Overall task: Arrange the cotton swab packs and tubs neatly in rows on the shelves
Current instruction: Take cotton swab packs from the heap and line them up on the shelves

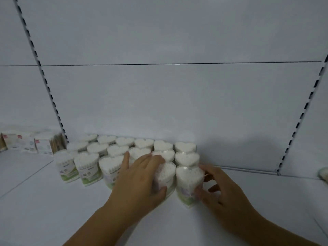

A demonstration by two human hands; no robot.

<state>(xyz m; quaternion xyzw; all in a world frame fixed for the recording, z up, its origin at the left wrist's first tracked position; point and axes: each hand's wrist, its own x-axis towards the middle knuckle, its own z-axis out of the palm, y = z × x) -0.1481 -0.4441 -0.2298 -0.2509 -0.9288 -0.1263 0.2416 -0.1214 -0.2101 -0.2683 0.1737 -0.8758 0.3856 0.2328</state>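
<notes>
Now, step: we're squaring the front row [88, 166].
Left hand [140, 176]: grips inner tub [166, 172].
Right hand [225, 190]: grips end tub [188, 178].
Next: press them flush.

The far-right tub [323, 173] is cropped and blurred.

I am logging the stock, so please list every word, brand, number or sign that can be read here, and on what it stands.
None can be read.
Heart-shaped cotton swab tubs: green-and-white labels with print and small square marks, all too blurred.
White swab packs at far left: small red marks, too small to read.
Back panel: bears no text.
</notes>
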